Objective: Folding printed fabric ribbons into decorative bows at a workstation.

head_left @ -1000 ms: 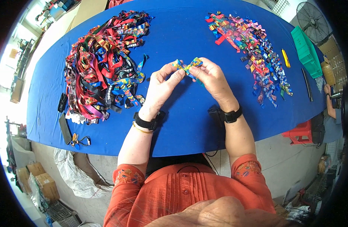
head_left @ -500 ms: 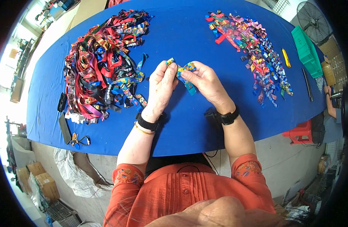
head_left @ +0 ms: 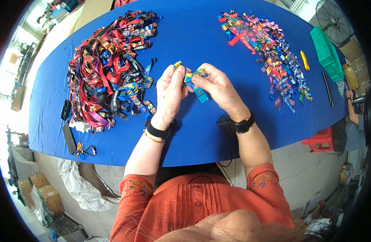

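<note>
Between my two hands, above the middle of the blue-covered table, is a colourful printed ribbon (head_left: pixel 199 93) folded into a bow-like knot, with a blue-green tail hanging down. My left hand (head_left: pixel 170 86) pinches its left loop between thumb and fingers. On the other side, my right hand (head_left: pixel 217 85) is closed on the right loop, thumb on top. Nearest my left hand lies a large heap of loose printed ribbons (head_left: pixel 109 76), mostly red, black and blue. A spread of small knotted ribbon bows (head_left: pixel 274 60) lies beyond my right hand.
On the blue tablecloth (head_left: pixel 193 133) at the right are a yellow cutter (head_left: pixel 304 60), a black rod (head_left: pixel 328 89) and a green crate (head_left: pixel 326 54). Small scissors (head_left: pixel 85 150) lie near the front left edge. Another person's arm (head_left: pixel 352 107) shows at the far right.
Both hands have shifted slightly left with the ribbon. The knot between them looks more drawn together, and its tail hangs a little lower.
</note>
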Tool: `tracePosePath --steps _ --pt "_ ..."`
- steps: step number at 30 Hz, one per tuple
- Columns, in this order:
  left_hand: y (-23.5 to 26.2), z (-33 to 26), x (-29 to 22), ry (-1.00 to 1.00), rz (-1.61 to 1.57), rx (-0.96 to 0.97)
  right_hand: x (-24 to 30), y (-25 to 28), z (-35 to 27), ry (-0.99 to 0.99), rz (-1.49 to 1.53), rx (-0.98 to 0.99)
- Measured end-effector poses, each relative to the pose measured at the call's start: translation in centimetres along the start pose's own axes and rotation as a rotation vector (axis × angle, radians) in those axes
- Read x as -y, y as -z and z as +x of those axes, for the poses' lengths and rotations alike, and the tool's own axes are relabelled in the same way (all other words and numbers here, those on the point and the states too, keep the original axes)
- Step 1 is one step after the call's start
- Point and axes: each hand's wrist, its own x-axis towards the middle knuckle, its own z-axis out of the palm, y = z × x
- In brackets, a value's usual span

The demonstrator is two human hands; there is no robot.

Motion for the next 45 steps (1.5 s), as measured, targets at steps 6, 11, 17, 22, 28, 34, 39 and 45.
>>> tracePosePath --steps 6,11,17,22,28,34,39,45 --pt "-0.2 -0.1 -0.2 0.017 -0.022 -0.001 -0.2 0.0 0.1 0.028 0.057 0.032" --pt "-0.1 0.0 -0.3 0.033 -0.002 -0.018 0.0 -0.3 0.0 0.011 0.048 0.012" --pt "-0.1 0.0 -0.3 0.063 -0.032 0.027 0.1 0.0 0.0 -0.011 0.059 -0.046" --pt "0.1 0.0 -0.3 0.080 0.019 0.135 0.2 0.6 0.3 0.101 -0.012 -0.139" --pt "0.0 -0.3 -0.1 0.158 0.106 0.228 0.3 0.8 0.2 0.162 -0.076 -0.153" --pt "0.2 -0.2 0.1 0.163 0.178 0.252 0.7 0.9 0.1 0.147 -0.242 -0.141" --pt "0.1 -0.2 -0.3 0.190 0.178 0.288 0.6 0.9 -0.1 0.087 -0.188 -0.155" --pt "0.3 -0.1 -0.4 0.206 0.132 0.316 0.0 1.0 0.1 0.083 -0.094 -0.165"
